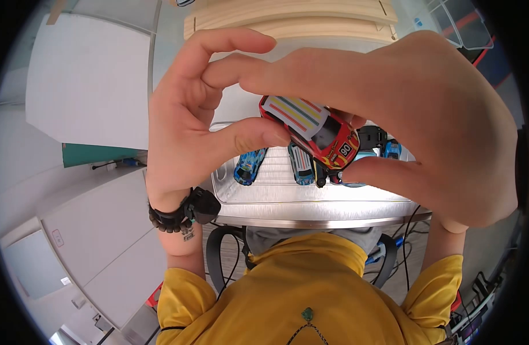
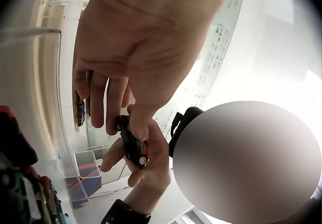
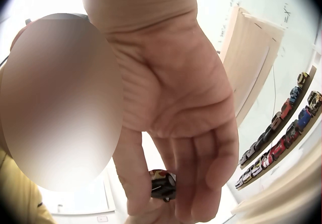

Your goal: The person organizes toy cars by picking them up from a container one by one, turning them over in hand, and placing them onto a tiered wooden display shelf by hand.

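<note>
A red toy car (image 1: 306,123) with a striped white roof and the number 90 is held up between both hands, tilted, above a clear tray (image 1: 247,195). My left hand (image 1: 181,118) pinches its rear end, the thumb along the side. From the other side my right hand (image 1: 437,115) grips the front end, its thumb near the bumper. The left wrist view shows the car's dark underside (image 2: 132,146) between the two hands. Below in the tray lie a blue patterned toy car (image 1: 250,167), a light blue striped one (image 1: 302,164) and another blue car (image 1: 393,149), partly hidden.
Pale wooden boards (image 1: 293,20) lie at the far side of the table. Two racks of several toy cars (image 3: 282,110) show in the right wrist view. The table's metal edge (image 1: 310,223) runs close before the person's body. A white panel (image 1: 92,80) stands at left.
</note>
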Motion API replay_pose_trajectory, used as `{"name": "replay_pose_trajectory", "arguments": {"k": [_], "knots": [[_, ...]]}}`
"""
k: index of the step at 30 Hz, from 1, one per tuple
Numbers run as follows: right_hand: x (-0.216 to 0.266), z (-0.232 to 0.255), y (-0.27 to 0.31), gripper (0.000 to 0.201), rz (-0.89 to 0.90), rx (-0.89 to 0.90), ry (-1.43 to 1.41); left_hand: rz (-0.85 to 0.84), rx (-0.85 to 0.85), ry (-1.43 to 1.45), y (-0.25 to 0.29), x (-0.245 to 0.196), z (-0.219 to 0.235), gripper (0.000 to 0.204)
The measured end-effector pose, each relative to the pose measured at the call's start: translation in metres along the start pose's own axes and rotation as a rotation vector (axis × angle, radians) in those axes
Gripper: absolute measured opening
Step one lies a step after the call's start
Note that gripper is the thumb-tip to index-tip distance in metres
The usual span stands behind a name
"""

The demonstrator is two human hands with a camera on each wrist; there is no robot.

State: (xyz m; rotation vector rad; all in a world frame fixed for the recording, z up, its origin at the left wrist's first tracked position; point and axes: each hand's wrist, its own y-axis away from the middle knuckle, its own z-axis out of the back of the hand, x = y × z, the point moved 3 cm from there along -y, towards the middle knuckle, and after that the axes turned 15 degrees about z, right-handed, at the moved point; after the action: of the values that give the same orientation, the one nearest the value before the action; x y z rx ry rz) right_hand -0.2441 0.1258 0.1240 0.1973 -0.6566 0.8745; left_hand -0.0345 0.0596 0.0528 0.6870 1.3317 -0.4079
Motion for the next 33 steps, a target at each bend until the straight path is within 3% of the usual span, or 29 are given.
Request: {"name": "replay_pose_trajectory", "arguments": {"k": [4,10,12,21,33], "knots": [[0.0,-0.001,0.0,0.076,-0.021,0.075,0.044,-0.045,0.037,-0.02,-0.001,0.0,0.0,0.094],[-0.012,-0.012,-0.002,0.073,0.049,-0.143,-0.191,-0.17,0.096,-0.178,0.001,-0.003,0.004,0.08],[-0.01,-0.007,-0.003,0.072,-0.005,-0.085,-0.059,-0.178,0.168,-0.575,0.005,-0.008,0.01,0.079],[-0.012,-0.004,-0.003,0.073,-0.019,-0.106,0.004,-0.011,0.064,-1.06,0.016,0.003,0.005,0.086],[-0.009,-0.003,-0.006,0.075,-0.016,-0.113,0.019,-0.098,0.072,-1.05,0.016,0.01,0.003,0.094]]}}
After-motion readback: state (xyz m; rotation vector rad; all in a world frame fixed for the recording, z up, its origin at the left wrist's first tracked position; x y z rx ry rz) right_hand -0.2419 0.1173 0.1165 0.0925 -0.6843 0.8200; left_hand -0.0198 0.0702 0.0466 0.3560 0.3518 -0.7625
